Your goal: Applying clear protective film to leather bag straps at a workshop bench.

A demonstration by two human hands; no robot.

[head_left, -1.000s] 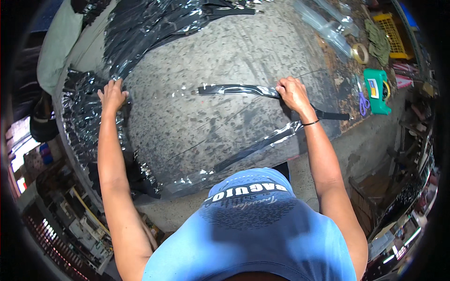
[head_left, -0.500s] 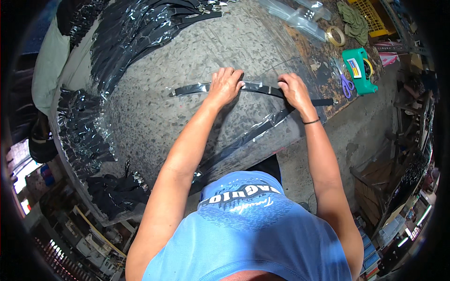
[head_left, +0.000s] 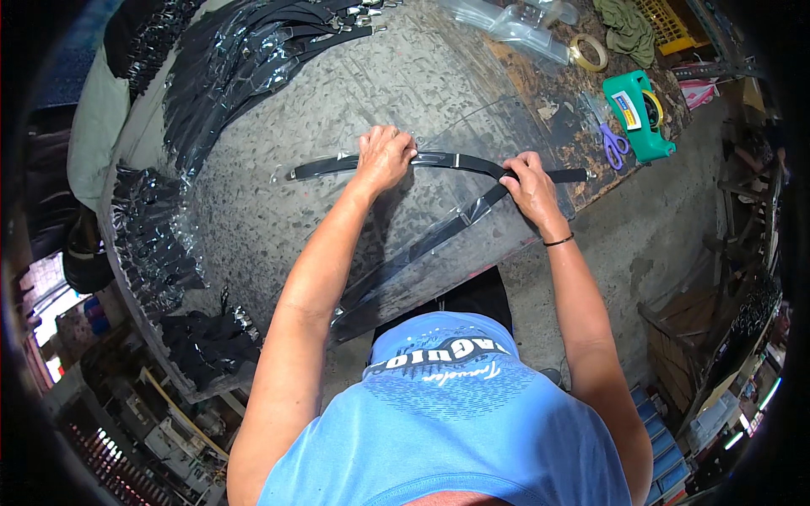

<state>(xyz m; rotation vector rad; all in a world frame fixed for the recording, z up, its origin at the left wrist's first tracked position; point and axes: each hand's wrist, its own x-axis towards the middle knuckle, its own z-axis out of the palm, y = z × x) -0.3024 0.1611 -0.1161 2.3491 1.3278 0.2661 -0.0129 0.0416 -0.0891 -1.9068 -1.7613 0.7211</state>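
Black suspenders (head_left: 474, 163), partly in clear plastic, lie in an arc across the grey tabletop (head_left: 329, 105) before me. My left hand (head_left: 386, 158) presses closed fingers over the upper strap, left of a small metal slider. My right hand (head_left: 531, 187) is closed at the place where the straps come together, its thumb and fingertips on the black band. From there another strap (head_left: 462, 221) runs down and left in shiny film toward the table's near edge. A short end with a metal clip (head_left: 587, 174) sticks out right of this hand.
Piles of black suspenders (head_left: 228, 76) cover the far left, more (head_left: 156, 236) along the left edge. At the right are purple scissors (head_left: 616, 148), a green tape dispenser (head_left: 637, 116), a tape roll (head_left: 588, 52), clear plastic sleeves (head_left: 515, 29) and a green cloth (head_left: 626, 32).
My right hand has come down onto the strap junction and grips there. The lower strap now lies nearer the upper one. My left hand stays on the upper strap; the whole view has shifted slightly.
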